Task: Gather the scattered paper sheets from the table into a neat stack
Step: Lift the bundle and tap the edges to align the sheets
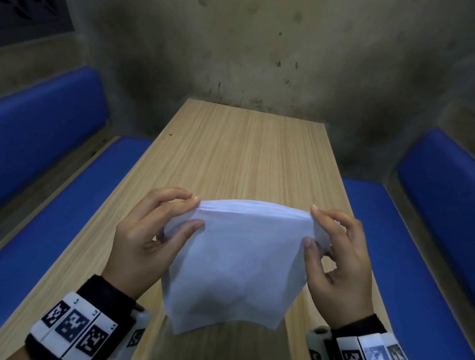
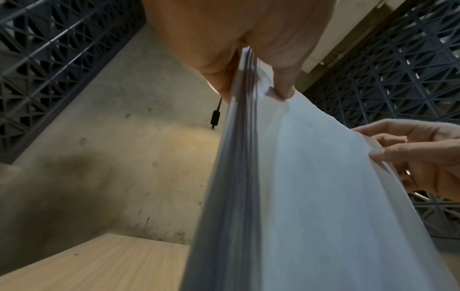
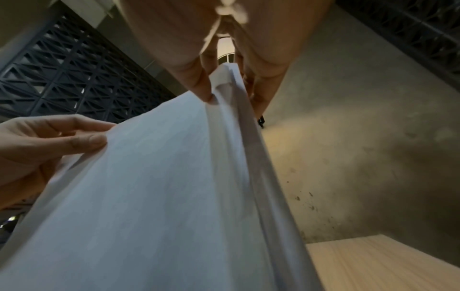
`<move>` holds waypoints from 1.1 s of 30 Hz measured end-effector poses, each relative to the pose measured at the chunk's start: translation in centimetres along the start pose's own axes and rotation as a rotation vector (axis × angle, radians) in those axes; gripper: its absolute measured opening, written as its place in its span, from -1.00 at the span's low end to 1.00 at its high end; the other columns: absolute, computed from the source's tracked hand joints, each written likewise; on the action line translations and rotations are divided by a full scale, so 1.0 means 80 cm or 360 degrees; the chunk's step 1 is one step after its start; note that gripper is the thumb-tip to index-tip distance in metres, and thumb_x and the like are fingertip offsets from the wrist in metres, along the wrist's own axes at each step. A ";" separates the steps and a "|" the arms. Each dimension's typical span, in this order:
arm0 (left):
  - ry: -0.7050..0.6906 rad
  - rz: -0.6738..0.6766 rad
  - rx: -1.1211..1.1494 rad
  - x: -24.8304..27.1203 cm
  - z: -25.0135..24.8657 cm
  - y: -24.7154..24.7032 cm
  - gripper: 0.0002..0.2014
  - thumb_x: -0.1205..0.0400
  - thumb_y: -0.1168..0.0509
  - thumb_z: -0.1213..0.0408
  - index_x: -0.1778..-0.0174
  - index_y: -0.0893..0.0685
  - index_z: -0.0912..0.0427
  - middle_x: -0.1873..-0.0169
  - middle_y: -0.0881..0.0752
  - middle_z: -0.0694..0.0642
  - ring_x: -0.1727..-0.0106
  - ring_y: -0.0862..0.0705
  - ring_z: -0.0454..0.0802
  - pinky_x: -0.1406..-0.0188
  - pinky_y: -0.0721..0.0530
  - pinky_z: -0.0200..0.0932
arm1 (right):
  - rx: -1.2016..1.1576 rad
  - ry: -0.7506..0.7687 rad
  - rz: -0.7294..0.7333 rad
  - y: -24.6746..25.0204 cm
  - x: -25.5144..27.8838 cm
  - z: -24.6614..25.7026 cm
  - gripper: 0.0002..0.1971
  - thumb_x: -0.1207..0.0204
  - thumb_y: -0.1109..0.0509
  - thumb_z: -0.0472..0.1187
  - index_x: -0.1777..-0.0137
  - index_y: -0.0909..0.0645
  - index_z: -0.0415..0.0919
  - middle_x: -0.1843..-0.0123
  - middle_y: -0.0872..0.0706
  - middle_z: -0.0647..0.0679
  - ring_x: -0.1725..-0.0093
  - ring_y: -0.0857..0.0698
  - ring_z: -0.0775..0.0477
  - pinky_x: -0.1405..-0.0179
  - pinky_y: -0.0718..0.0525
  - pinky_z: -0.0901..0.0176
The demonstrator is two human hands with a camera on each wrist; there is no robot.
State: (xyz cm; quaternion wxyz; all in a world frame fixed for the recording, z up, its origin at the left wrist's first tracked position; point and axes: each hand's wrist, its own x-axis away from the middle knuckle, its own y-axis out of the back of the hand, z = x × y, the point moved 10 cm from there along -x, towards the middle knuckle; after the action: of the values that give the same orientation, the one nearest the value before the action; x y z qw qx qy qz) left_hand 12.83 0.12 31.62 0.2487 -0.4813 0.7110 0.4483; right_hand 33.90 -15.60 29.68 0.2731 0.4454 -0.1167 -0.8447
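A bundle of white paper sheets (image 1: 236, 262) stands upright above the near half of the wooden table (image 1: 233, 150), held between both hands. My left hand (image 1: 194, 213) pinches its upper left corner with thumb in front and fingers behind. My right hand (image 1: 312, 225) pinches the upper right corner the same way. The left wrist view shows the sheets' (image 2: 311, 196) layered side edge running down from my left hand (image 2: 259, 82). In the right wrist view the paper (image 3: 161, 196) hangs from my right hand (image 3: 224, 86). The bottom edge curls slightly over the table.
Blue padded benches (image 1: 50, 219) (image 1: 427, 258) run along both sides of the table. A stained concrete wall (image 1: 244, 48) closes the far end. Dark lattice screens (image 2: 62, 59) stand higher up on both sides. I see no loose sheets on the tabletop.
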 end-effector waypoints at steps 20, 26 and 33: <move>0.1089 0.0164 0.0901 0.069 0.102 -0.063 -0.60 -0.29 -0.46 -0.11 -0.01 -0.75 -0.08 0.07 -0.85 -0.03 0.05 -0.80 -0.17 0.11 -0.74 -0.26 | -0.1135 -0.0901 -0.0027 -0.049 0.043 -0.059 -0.60 -0.61 -0.06 -0.54 -0.18 -0.51 -0.06 0.11 -0.76 0.29 0.07 -0.70 0.32 0.16 -0.64 0.49; 0.1154 0.0068 0.1003 0.076 0.118 -0.083 -0.44 -0.23 -0.49 0.03 -0.10 -0.71 0.25 0.12 -0.87 0.00 0.04 -0.83 0.02 0.22 -0.75 -0.26 | -0.1139 -0.1059 0.0045 -0.080 0.056 -0.069 -0.64 -0.61 -0.08 -0.47 -0.09 -0.51 0.03 0.08 -0.71 0.20 0.15 -0.67 0.31 0.26 -0.63 0.56; 0.1192 -0.0085 0.0848 0.083 0.121 -0.084 -0.72 -0.55 -0.27 -0.01 -0.13 -0.61 -0.04 -0.01 -0.78 0.01 -0.02 -0.76 -0.10 0.04 -0.68 -0.09 | -0.1052 -0.1184 -0.0027 -0.097 0.071 -0.087 -0.60 -0.61 -0.13 -0.25 -0.40 -0.44 0.10 -0.27 -0.70 -0.01 -0.27 -0.66 -0.05 -0.27 -0.63 -0.09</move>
State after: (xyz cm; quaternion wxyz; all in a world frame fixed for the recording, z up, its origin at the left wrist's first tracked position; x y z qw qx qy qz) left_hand 15.44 4.64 19.12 0.1011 -0.5475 0.8298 0.0386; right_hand 34.21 -12.06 18.38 0.3327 0.0044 0.0713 -0.9403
